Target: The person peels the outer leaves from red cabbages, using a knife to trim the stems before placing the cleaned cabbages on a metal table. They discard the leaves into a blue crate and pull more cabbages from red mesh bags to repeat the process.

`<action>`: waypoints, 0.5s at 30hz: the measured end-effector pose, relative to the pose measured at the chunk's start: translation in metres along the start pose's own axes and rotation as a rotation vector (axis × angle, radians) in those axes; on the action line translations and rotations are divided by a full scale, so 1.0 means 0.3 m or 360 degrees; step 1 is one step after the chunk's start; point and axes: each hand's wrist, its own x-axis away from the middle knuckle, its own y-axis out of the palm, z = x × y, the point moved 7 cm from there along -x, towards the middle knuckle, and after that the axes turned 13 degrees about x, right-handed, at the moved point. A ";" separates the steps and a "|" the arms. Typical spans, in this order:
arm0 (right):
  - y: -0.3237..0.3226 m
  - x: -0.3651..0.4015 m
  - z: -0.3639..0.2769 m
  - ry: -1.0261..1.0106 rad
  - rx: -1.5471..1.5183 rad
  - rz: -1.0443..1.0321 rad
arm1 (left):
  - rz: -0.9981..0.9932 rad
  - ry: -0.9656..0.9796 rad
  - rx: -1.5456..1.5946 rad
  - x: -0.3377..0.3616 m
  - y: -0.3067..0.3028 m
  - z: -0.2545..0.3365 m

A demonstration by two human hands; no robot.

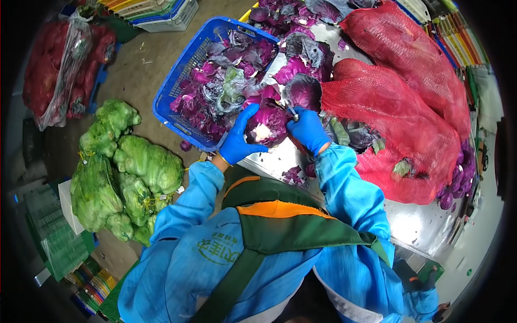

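A purple cabbage with a pale cut stem sits between my two blue-gloved hands, at the edge of the metal table. My left hand cups its left side, thumb beneath and fingers above. Closed round a small knife, my right hand is at the cabbage's right side. Just beyond and to the left is a blue basket full of loose purple leaves. A dark outer leaf stands above my right hand.
Red mesh sacks lie on the metal table at the right. Bags of green vegetables stand on the floor at the left. Stacked crates are at the top left. Part of another person shows at the lower right.
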 end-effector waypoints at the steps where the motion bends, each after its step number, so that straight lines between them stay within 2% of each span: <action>1: 0.046 -0.021 0.105 0.0065 -0.0206 0.0136 | -0.0010 0.0005 0.0000 0.006 0.003 -0.001; 5: 0.002 0.034 0.036 0.0240 -0.0411 0.0086 | -0.0029 -0.0047 0.0101 0.015 -0.021 -0.009; 7: 0.005 0.061 -0.002 0.0172 -0.0337 0.0138 | -0.0027 -0.0038 0.0133 -0.023 -0.025 -0.013; 9: 0.023 0.084 -0.010 0.0110 -0.0276 0.0152 | 0.0231 -0.0220 -0.0107 -0.014 -0.055 -0.048; 10: 0.029 0.080 0.025 0.0165 -0.0308 0.0156 | 0.0239 -0.0222 -0.0113 0.000 -0.055 -0.042; 12: 0.028 0.061 0.114 0.0274 -0.0368 0.0182 | 0.0300 -0.0016 -0.0251 0.021 -0.059 0.008; 13: -0.002 0.057 0.100 0.0240 -0.0158 0.0185 | 0.0293 -0.0008 -0.0232 0.029 -0.059 0.016; 15: -0.019 0.058 0.033 0.0093 -0.0157 0.0259 | 0.0283 0.0098 -0.0363 0.040 -0.049 0.042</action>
